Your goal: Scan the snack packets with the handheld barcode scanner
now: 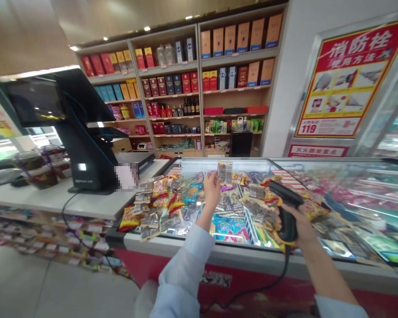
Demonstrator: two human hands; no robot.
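Observation:
My left hand (212, 189) reaches out over the glass top of a chest freezer, its fingers closed at the left edge of a small clear-and-brown snack packet (224, 172). In my right hand (301, 223) is a black barcode scanner (288, 216), gripped by the handle with its head pointing left; a cable hangs from it. Left of my left hand, a pile of snack packets (161, 187), some red and yellow, some clear with dark contents, lies on the glass. More dark packets (260, 210) lie between my hands, and yellow-red ones sit behind the scanner.
A black checkout terminal (89, 145) stands on the white counter (102, 205) at left, beside lidded tubs (41, 170). The freezer (142, 243) spans the front. Shelves of boxed bottles (189, 90) line the back, and a red-and-yellow sign (351, 79) hangs at right.

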